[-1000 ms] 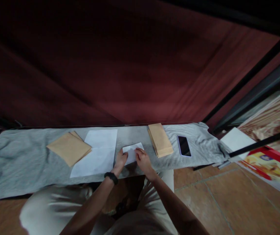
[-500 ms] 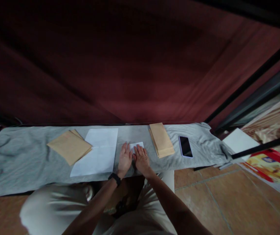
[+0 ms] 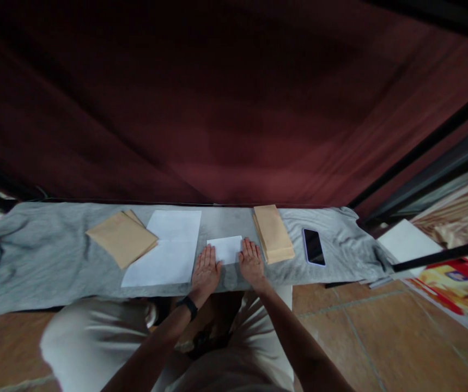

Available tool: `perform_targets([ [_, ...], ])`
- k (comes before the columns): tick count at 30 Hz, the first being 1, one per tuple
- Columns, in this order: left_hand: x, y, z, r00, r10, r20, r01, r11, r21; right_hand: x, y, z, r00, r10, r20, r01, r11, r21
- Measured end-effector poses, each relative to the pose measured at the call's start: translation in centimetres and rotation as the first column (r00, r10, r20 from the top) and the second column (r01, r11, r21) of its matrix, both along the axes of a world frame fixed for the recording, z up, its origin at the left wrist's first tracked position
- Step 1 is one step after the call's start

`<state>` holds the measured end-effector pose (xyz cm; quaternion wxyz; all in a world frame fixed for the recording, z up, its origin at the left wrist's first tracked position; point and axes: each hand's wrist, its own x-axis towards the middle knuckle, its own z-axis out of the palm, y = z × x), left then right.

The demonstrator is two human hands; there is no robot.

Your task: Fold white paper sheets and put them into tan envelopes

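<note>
A small folded white paper (image 3: 225, 248) lies on the grey cloth (image 3: 46, 261) in front of me. My left hand (image 3: 205, 270) rests flat with fingers stretched out at the paper's lower left corner. My right hand (image 3: 251, 261) lies flat at its right edge, fingers spread. Neither hand holds anything. A black band sits on my left wrist.
A large white sheet (image 3: 168, 247) lies to the left, with brown envelopes (image 3: 121, 238) beyond it. A stack of brown envelopes (image 3: 272, 233) and a dark phone (image 3: 314, 246) lie to the right. A dark red curtain hangs behind. Tiled floor and a colourful box (image 3: 458, 283) are at right.
Both hands went from folding and pressing the small paper together to sliding apart, left hand to the lower left and right hand to the right, uncovering the folded paper.
</note>
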<state>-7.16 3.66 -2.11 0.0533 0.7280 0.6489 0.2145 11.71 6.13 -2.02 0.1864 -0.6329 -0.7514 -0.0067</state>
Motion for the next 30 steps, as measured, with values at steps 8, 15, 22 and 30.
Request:
perform_targets([
  [8,0.1,-0.2,0.7,0.999,-0.015,-0.034,0.015,1.0,-0.004,-1.8,-0.6,1.0,0.995,0.102,-0.013,-0.102,0.995,0.023],
  [15,-0.7,-1.2,0.8,0.999,-0.012,-0.045,0.012,1.0,0.0,-0.8,-2.1,0.0,0.992,0.124,-0.014,-0.123,0.992,0.024],
  [22,0.9,-2.1,1.7,0.998,-0.047,-0.032,0.048,0.999,0.011,0.7,-2.4,-0.4,0.996,0.086,0.005,-0.086,0.995,0.042],
  [30,1.8,-2.7,0.8,0.978,-0.178,-0.108,0.178,0.984,-0.015,1.3,-2.7,-0.5,0.996,0.088,0.033,-0.09,0.995,0.05],
])
